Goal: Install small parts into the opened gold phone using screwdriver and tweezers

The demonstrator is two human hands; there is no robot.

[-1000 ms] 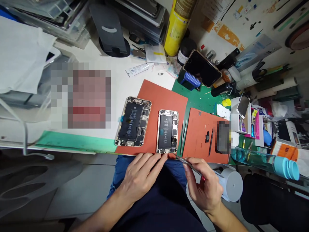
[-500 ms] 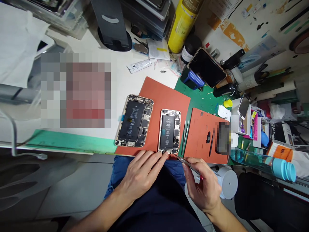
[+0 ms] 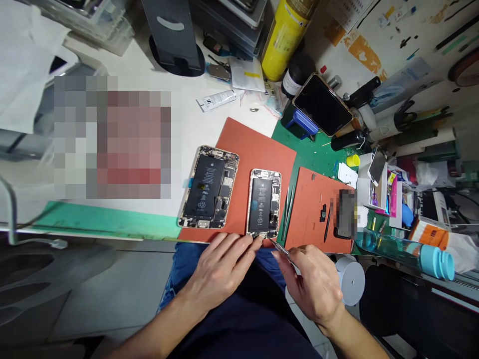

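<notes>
A smaller opened phone (image 3: 263, 202), with its black battery and circuit board bare, lies near the front edge of a reddish-brown mat (image 3: 258, 139). My left hand (image 3: 222, 262) has its fingers bunched at the phone's bottom edge, gripping it there; part of that edge is covered. In my right hand (image 3: 314, 281) is a slim screwdriver (image 3: 282, 249) with a ridged metal grip, closed between thumb and fingers. Its tip reaches the phone's lower right corner. To the left lies a larger opened phone (image 3: 208, 189), also with its battery showing.
Tweezers (image 3: 288, 212) lie right of the smaller phone. A second mat (image 3: 307, 214) carries small black parts and a dark phone part (image 3: 346, 214). A blue water bottle (image 3: 404, 257) lies at the right edge. Behind stand a phone on a blue holder (image 3: 301, 124) and a yellow can (image 3: 284, 42).
My right hand has turned slightly, with its fingers nearer the screwdriver's tip. The left hand keeps its place at the phone's bottom edge. The whole view has shifted slightly.
</notes>
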